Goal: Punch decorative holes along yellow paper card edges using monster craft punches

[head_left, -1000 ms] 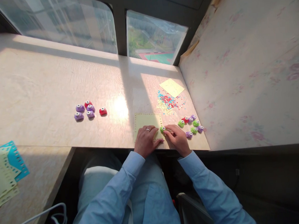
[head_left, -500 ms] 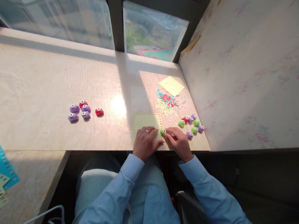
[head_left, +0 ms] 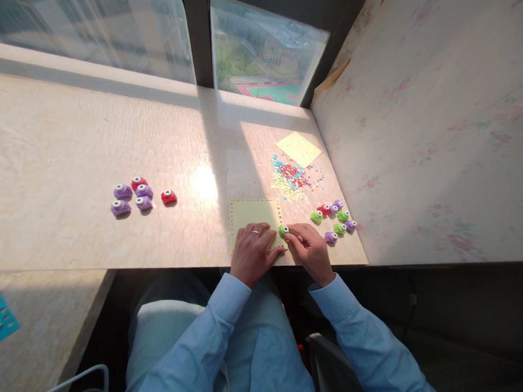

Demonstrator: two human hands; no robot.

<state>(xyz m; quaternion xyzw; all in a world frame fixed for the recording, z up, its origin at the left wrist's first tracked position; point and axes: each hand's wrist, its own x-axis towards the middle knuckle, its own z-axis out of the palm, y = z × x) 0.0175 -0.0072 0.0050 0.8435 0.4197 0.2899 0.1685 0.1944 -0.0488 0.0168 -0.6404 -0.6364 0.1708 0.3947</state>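
Note:
A pale yellow sheet (head_left: pixel 253 213) with small holes along its edges lies at the table's front edge. My left hand (head_left: pixel 253 252) rests on its lower part, fingers spread, a ring on one finger. At the sheet's right edge sits a small green punch (head_left: pixel 283 230) with a white and black top. My right hand (head_left: pixel 309 249) grips this punch from the right between thumb and fingers. The sheet's lower right corner is partly hidden by my left hand.
Several green, red and purple punches (head_left: pixel 340 229) stand at the right, more purple and red ones (head_left: pixel 144 203) at the left. Colored paper bits (head_left: pixel 291 177) lie scattered below a yellow paper (head_left: pixel 299 149). A blue punched sheet (head_left: pixel 1 309) is at the far left; a wall (head_left: pixel 417 153) bounds the right.
The view has shifted slightly, so things at the left appear farther left. Both hands keep their places at the sheet and the green punch.

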